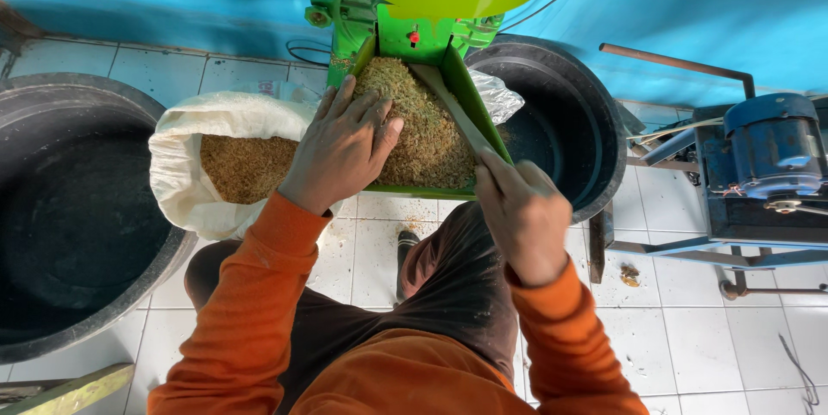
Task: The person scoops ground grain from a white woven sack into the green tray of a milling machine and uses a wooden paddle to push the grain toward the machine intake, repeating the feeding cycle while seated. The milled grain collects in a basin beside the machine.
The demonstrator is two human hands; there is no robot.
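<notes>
At the mouth of the green milling machine, a sloping green chute tray carries a heap of brownish-green husked grain; the left hand lies flat on the heap with fingers spread, palm down, gripping nothing; the right hand is closed round the lower end of a flat pale scraper that runs up the tray's right wall, its blade resting against the grain; both arms wear orange sleeves; just left of the tray stands an open white sack part-filled with tan grain, touching a large black tub; a second black tub sits behind the tray's right side; a blue motor on a metal frame stands well apart on the white tiled floor
</notes>
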